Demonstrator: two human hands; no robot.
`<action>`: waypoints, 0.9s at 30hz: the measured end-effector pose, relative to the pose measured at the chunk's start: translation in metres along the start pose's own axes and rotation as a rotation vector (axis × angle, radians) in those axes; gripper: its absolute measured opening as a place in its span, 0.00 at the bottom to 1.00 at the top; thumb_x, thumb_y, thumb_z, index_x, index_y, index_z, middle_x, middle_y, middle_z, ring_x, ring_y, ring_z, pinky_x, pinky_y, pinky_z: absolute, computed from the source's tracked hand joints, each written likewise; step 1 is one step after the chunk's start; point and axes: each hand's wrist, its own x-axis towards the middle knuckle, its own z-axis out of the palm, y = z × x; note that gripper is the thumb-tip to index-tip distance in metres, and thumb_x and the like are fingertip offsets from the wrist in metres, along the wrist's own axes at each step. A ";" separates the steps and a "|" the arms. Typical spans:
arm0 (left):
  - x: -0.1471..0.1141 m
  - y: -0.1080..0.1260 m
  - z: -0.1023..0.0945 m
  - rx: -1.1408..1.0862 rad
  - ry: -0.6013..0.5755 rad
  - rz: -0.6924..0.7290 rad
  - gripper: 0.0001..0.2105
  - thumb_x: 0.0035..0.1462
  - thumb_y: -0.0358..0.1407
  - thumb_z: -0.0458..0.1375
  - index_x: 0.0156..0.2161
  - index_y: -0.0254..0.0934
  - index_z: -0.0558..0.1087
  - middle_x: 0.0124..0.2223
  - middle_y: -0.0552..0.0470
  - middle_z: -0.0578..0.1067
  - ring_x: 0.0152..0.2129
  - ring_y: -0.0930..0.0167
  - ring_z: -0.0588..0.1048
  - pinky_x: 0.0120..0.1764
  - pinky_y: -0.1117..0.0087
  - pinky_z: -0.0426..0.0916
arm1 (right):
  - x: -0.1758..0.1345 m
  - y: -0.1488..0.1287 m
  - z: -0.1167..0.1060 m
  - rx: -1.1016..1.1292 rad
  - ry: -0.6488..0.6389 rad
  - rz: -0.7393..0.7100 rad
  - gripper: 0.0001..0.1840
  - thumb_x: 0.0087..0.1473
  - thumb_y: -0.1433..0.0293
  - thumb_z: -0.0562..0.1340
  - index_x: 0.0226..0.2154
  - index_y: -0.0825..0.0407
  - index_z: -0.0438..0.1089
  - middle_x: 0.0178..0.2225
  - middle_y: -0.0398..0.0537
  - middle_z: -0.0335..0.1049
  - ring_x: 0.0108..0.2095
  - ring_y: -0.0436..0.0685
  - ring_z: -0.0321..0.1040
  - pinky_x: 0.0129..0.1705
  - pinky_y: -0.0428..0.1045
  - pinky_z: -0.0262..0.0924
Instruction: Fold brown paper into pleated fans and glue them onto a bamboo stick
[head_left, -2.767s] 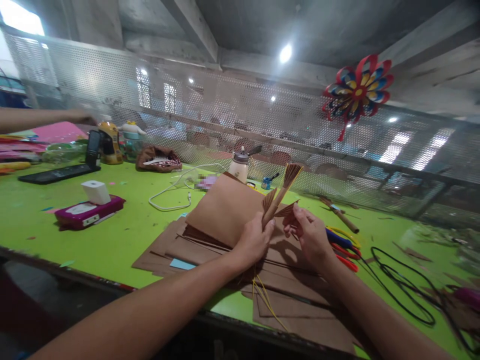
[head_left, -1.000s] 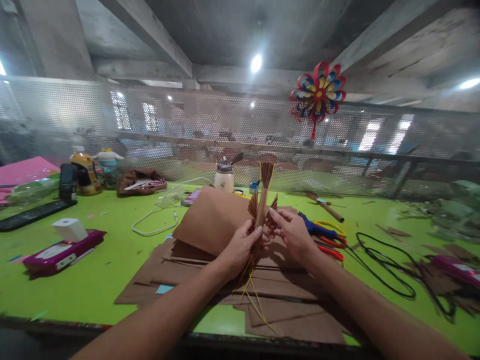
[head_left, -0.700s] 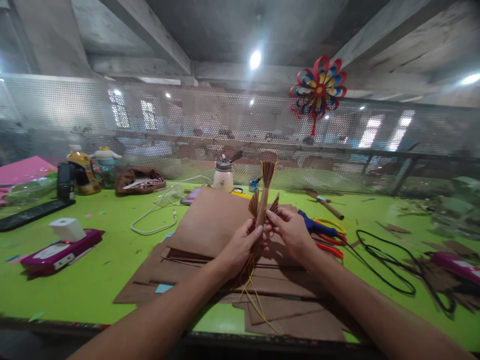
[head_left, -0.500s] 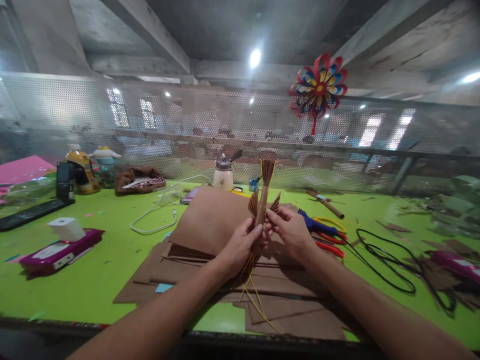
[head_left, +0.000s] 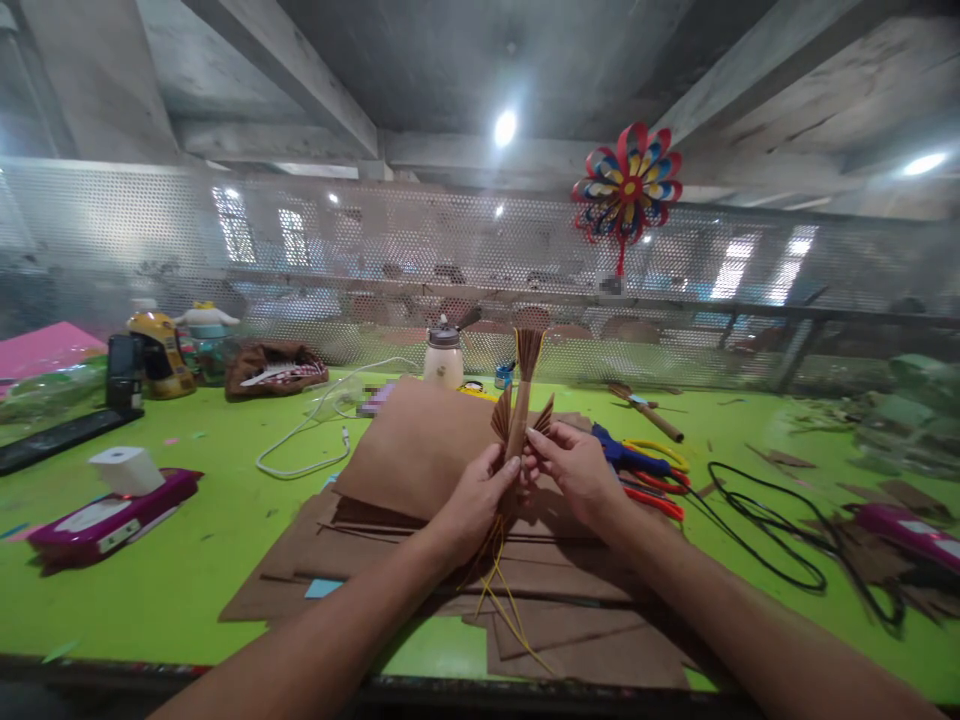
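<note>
Upright between my hands stands a brown paper figure (head_left: 517,430) with a rolled body, a pleated fan at the top and a small pleated fan on either side. My left hand (head_left: 484,490) grips its lower body, thumb across the front. Fingers of my right hand (head_left: 574,465) pinch it at the right side, by the base of the right fan; the exact spot is partly hidden. Yellow strings (head_left: 504,600) hang from its bottom. Stacked brown paper sheets (head_left: 420,450) lie beneath my hands.
Right of my hands lie a blue glue gun (head_left: 630,452), scissors (head_left: 656,495) with red handles and a black cord (head_left: 757,530). A cream bottle (head_left: 445,358) stands behind the paper. At left are a purple power strip (head_left: 112,515) and a white cable (head_left: 300,470). A perforated screen (head_left: 360,260) stands behind.
The whole view has shifted slightly. Both hands keep the same hold on the paper figure, with hardly any movement of the fingers.
</note>
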 end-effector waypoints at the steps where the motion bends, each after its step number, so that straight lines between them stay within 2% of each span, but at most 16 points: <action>1: 0.000 0.000 0.000 0.002 -0.002 0.006 0.17 0.51 0.42 0.57 0.44 0.34 0.66 0.37 0.48 0.68 0.28 0.75 0.67 0.30 0.72 0.65 | 0.000 0.001 0.000 -0.003 -0.004 0.001 0.15 0.43 0.60 0.65 0.25 0.55 0.66 0.19 0.41 0.65 0.18 0.49 0.63 0.20 0.47 0.61; 27: 0.000 -0.001 0.001 0.015 0.023 0.004 0.18 0.50 0.41 0.58 0.43 0.33 0.66 0.35 0.49 0.68 0.27 0.75 0.67 0.30 0.72 0.66 | 0.000 0.002 -0.002 -0.051 0.021 0.000 0.16 0.39 0.60 0.67 0.23 0.56 0.67 0.19 0.43 0.67 0.18 0.48 0.64 0.22 0.46 0.62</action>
